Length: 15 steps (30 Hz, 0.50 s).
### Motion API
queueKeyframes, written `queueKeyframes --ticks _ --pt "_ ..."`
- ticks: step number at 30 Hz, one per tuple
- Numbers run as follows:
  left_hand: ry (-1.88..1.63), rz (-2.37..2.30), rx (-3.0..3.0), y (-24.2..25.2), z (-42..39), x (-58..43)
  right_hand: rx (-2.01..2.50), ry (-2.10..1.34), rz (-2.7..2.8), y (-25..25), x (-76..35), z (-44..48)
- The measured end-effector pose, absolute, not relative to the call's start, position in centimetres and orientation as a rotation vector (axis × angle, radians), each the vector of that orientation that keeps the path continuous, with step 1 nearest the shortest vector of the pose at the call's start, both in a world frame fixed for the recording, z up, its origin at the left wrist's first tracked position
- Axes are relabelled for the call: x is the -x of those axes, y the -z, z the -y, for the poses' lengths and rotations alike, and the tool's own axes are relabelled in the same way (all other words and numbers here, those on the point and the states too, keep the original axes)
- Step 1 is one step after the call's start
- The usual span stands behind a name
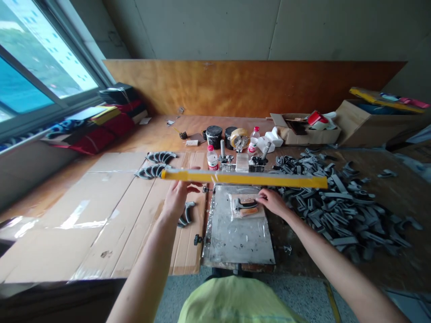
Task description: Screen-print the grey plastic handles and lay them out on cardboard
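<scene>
Fingertips of the right hand (273, 202) pinch at a grey curved part (245, 204) lying on a clear plastic patch in the middle of the metal plate (235, 233), which sits at the near edge of the table (387, 197). The left hand (175, 198) reaches up to the left end of the yellow frame bar (244, 178), raised across above the plate; its grip looks closed around the bar's underside, though the fingers are partly hidden. Just beside that hand, toward the near edge, a second grey curved part (186, 214) lies on the cardboard sheet (101, 215). Right of the plate spreads a big heap of grey parts (336, 197). Two neat rows of finished curved pieces (156, 163) lie on the cardboard farther back. Behind the plate stand two small bottles (212, 158), black tins (214, 134) and a tape roll (238, 136).
</scene>
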<state>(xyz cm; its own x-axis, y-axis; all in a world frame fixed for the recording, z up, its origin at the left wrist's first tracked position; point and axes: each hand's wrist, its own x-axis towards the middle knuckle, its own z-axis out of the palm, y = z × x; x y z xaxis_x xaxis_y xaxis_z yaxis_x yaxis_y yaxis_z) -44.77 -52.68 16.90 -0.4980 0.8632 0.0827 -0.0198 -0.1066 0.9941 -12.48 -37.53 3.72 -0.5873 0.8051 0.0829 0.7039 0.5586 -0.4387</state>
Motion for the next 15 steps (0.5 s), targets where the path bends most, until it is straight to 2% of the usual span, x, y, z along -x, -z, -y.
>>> queueKeyframes --ticks 5,7,10,11,15 --pt "-1.768 -1.531 -0.906 -17.3 51.6 44.1 1.083 -0.598 2.615 -2.0 14.4 40.0" --pt "-1.61 -1.577 -0.824 -15.2 53.3 42.3 1.095 -0.62 2.58 -2.9 15.2 41.0" --pt "-1.081 -1.519 -0.636 -10.3 56.7 38.0 1.02 -0.601 2.49 -4.7 17.3 44.7" --pt "-1.014 -1.474 -0.554 -8.6 57.8 36.6 0.951 -0.573 2.5 -5.1 18.2 46.3" --pt "-1.107 -1.436 -0.296 -3.4 60.8 36.0 0.563 -0.523 2.677 -5.5 19.5 50.0"
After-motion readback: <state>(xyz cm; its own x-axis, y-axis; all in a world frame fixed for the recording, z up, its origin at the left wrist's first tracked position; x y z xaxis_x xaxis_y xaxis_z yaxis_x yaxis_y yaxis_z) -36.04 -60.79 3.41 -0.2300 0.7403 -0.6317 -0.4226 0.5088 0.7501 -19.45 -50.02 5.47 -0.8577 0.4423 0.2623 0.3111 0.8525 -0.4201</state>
